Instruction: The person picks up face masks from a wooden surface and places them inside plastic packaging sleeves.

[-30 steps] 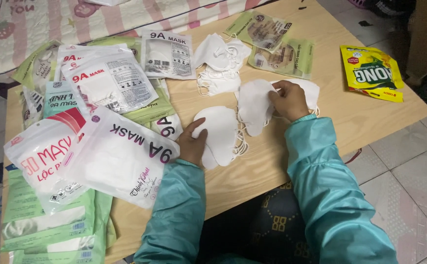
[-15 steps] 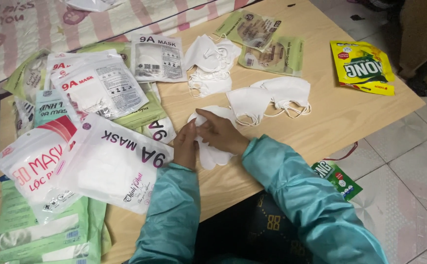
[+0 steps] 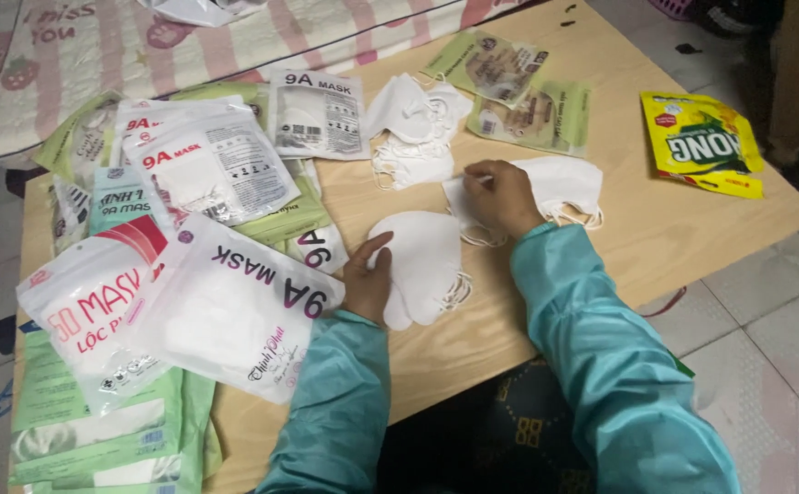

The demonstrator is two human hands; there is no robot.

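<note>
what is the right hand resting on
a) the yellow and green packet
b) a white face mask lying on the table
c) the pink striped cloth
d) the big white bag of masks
b: the right hand lies on a white face mask spread flat on the wooden table, well apart from the yellow and green packet near the far edge.

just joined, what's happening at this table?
A person in teal sleeves is handling white face masks on a low wooden table. The left hand rests on a small stack of masks near the table's front edge. The right hand presses on another pile of masks further back. A third heap of loose masks lies behind. Bagged mask packs are piled to the left, and a yellow packet lies at the far right.
</note>
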